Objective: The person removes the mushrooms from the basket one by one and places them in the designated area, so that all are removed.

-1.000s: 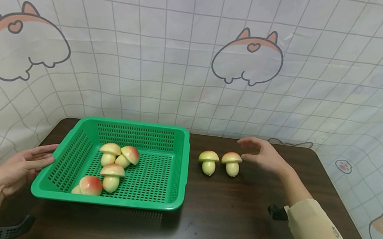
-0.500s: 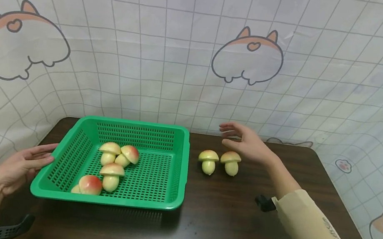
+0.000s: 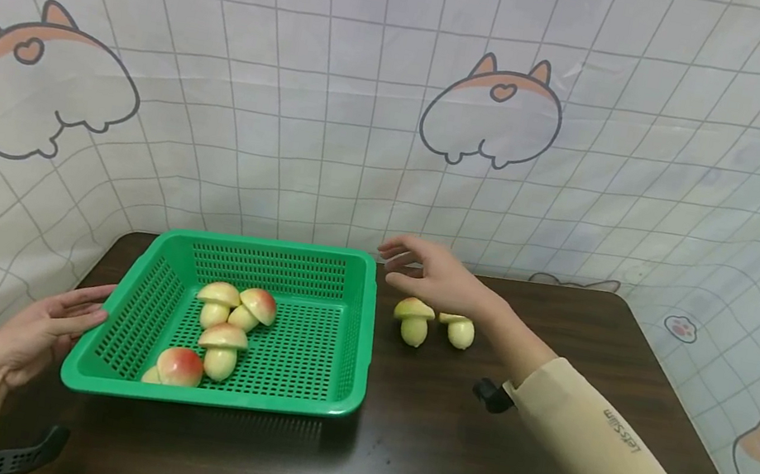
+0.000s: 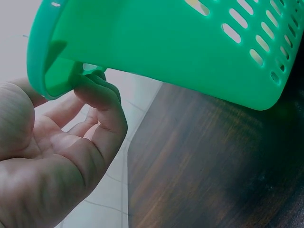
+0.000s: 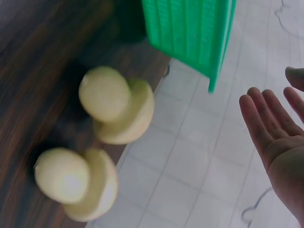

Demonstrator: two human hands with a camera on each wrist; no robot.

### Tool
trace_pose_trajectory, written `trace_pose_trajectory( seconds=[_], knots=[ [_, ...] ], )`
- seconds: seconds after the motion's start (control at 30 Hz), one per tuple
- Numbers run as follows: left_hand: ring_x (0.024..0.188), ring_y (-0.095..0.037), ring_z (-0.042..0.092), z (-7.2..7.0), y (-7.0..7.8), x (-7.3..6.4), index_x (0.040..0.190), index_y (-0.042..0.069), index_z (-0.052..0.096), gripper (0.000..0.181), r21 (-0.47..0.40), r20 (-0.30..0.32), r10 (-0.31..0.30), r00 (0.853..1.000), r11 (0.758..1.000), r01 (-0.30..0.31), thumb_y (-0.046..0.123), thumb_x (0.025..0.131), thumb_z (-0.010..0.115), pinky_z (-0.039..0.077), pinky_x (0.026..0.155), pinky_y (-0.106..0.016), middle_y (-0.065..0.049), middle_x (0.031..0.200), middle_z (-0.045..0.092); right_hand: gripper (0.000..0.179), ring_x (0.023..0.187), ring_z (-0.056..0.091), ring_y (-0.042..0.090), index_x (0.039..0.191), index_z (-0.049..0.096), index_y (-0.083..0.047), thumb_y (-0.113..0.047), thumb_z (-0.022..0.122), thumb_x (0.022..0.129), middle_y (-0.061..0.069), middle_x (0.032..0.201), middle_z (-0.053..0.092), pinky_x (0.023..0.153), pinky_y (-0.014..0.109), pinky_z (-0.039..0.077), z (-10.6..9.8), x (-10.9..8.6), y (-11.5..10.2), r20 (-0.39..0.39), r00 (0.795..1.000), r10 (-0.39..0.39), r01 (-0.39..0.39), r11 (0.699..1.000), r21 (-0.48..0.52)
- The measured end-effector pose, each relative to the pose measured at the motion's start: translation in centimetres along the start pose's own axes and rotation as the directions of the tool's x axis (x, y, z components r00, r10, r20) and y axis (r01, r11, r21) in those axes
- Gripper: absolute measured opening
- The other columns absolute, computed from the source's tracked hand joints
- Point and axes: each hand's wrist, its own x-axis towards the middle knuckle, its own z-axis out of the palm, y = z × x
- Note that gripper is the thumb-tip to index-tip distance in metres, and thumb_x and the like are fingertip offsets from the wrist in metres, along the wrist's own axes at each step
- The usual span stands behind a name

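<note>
The left hand (image 3: 44,323) grips the left rim of a green basket (image 3: 209,401), its fingers curled up beneath the lip, as the left wrist view shows. The basket sits on the left part of a dark wooden table (image 3: 432,464), its far rim close to the table's far edge. Four yellowish mushrooms with reddish caps lie inside: one (image 3: 179,368) in the basket's near left corner, one (image 3: 221,350) a little farther in, and a pair, one (image 3: 216,304) just beside the other (image 3: 254,310), toward the far side. Two more lie on the table to the right of the basket, near the table's far edge, caps toward that edge: a nearer-to-basket mushroom (image 3: 414,323) and an outer mushroom (image 3: 460,333), close together, the latter's cap partly hidden by the right arm. The right hand (image 3: 430,271) is raised near the far edge by the basket's far right corner, fingers loosely extended and spread from the thumb, holding nothing. A beige sleeve (image 3: 614,461) covers the right forearm. Behind the table hangs a white gridded cloth (image 3: 372,102) with dog drawings.
</note>
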Motion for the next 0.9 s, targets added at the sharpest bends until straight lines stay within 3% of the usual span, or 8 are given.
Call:
trace_pose_trajectory(
  seconds=[0.37, 0.57, 0.9],
  knots=[
    [0.101, -0.018, 0.071, 0.1, 0.1, 0.0, 0.128, 0.028, 0.066, 0.042, -0.011, -0.01, -0.01, 1.0, 1.0, 0.01, -0.003, 0.108, 0.046, 0.062, 0.08, -0.035, -0.001, 0.117, 0.068, 0.036, 0.12, 0.063, 0.026, 0.138, 0.056, -0.007, -0.013, 0.063, 0.103, 0.005, 0.135, 0.061, 0.091, 0.027, 0.054, 2.7, 2.9, -2.5, 0.113, 0.993, -0.039, 0.052, 0.993, -0.11],
    [0.101, -0.018, 0.071, 0.1, 0.2, 0.0, 0.128, 0.028, 0.067, 0.042, -0.022, -0.01, -0.014, 1.0, 1.0, 0.014, -0.004, 0.108, 0.046, 0.062, 0.08, -0.035, -0.001, 0.117, 0.068, 0.037, 0.114, 0.065, 0.021, 0.138, 0.057, -0.006, -0.014, 0.064, 0.103, 0.008, 0.132, 0.063, 0.091, 0.025, 0.054, 4.2, 4.7, -4.1, 0.173, 0.983, -0.068, 0.096, 0.982, -0.161],
    [0.101, -0.017, 0.071, 0.2, 0.1, 0.0, 0.128, 0.029, 0.067, 0.043, -0.015, -0.018, -0.019, 1.0, 1.0, 0.018, -0.003, 0.108, 0.046, 0.062, 0.08, -0.034, -0.001, 0.117, 0.068, 0.037, 0.111, 0.065, 0.016, 0.139, 0.056, -0.007, -0.012, 0.062, 0.102, 0.008, 0.133, 0.063, 0.091, 0.023, 0.052, 6.9, 7.2, -6.2, 0.237, 0.97, -0.049, 0.08, 0.99, -0.12]
  ],
)
